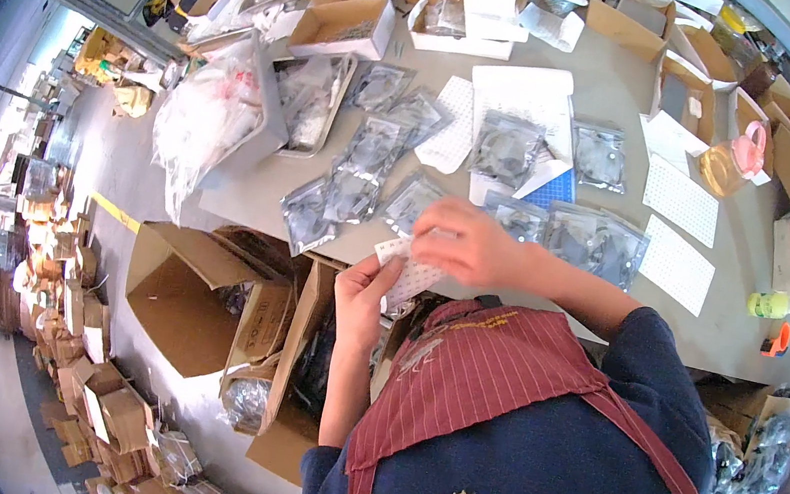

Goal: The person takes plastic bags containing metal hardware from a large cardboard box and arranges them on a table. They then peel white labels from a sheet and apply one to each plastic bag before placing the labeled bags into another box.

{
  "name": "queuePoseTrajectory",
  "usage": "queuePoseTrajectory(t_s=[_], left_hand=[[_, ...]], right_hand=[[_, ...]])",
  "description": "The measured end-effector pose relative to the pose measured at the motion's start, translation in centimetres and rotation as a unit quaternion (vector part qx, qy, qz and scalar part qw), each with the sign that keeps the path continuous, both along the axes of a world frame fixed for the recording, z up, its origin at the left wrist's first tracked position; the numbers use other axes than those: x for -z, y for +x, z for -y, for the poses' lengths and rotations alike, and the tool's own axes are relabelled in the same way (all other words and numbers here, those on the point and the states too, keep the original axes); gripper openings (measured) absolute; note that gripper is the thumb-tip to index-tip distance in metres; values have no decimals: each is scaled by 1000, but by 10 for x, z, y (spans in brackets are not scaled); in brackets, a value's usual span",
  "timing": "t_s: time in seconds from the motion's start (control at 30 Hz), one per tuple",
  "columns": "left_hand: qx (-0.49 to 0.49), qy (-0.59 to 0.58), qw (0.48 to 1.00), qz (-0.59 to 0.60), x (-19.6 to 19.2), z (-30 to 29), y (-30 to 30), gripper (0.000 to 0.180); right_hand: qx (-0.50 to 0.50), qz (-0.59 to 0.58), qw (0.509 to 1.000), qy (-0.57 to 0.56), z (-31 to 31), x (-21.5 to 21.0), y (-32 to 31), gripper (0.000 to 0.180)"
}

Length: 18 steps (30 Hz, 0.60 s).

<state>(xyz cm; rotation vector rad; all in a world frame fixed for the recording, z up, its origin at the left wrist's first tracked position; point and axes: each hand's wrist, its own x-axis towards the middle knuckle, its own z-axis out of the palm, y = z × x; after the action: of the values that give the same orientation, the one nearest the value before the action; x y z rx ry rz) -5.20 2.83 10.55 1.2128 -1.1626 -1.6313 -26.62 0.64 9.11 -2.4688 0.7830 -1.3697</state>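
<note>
My left hand (pixel 366 294) pinches a small white sheet of stickers (pixel 413 286) between thumb and fingers at the near table edge. Over the top of that sheet, my right hand (pixel 464 242) is closed with its fingertips drawn together; what they grip is too small and blurred to make out. Just beyond my hands lie several clear zip bags with dark parts, among them a bag (pixel 413 201) right behind the sheet and a bag (pixel 517 219) beyond my right hand. A wider group of bags (pixel 597 245) lies beside my right forearm.
More sticker sheets (pixel 677 265) lie on the right of the table (pixel 629 88), near a pink-lidded jug (pixel 730 163) and an orange tape roll (pixel 779 339). Plastic-wrapped parts (pixel 207 109) fill a grey bin on the left. Open cartons (pixel 189 314) stand below the table edge.
</note>
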Motion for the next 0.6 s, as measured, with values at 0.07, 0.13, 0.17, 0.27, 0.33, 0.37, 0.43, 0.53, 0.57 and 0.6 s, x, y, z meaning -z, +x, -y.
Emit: queuePoseTrajectory(t_s=[0.07, 0.13, 0.17, 0.27, 0.33, 0.37, 0.43, 0.53, 0.57, 0.6], left_hand=[[-8, 8, 1000, -7, 8, 5, -7, 26], [-4, 35, 999, -16, 15, 8, -12, 26], [1, 33, 999, -6, 19, 9, -15, 27], [37, 41, 998, 7, 24, 14, -27, 26], [43, 54, 998, 8, 21, 18, -34, 28], [45, 57, 997, 5, 21, 19, -37, 27], [38, 42, 998, -1, 24, 19, -40, 25], [28, 63, 998, 11, 21, 15, -38, 27], [26, 67, 997, 20, 24, 14, -35, 27], [15, 70, 997, 23, 25, 13, -33, 27]], right_hand=[[73, 41, 993, 80, 21, 12, -27, 7], [157, 63, 971, 168, 53, 46, -68, 7], [211, 22, 964, 163, 68, 71, -93, 9], [349, -87, 915, 180, 95, 136, -152, 13], [366, -146, 898, 195, 99, 152, -163, 13], [385, -203, 877, 205, 100, 158, -165, 14], [419, -241, 858, 172, 103, 162, -164, 15], [468, -266, 837, 104, 99, 129, -149, 17], [412, -211, 875, 141, 95, 117, -139, 17], [351, -156, 906, 178, 90, 104, -126, 18]])
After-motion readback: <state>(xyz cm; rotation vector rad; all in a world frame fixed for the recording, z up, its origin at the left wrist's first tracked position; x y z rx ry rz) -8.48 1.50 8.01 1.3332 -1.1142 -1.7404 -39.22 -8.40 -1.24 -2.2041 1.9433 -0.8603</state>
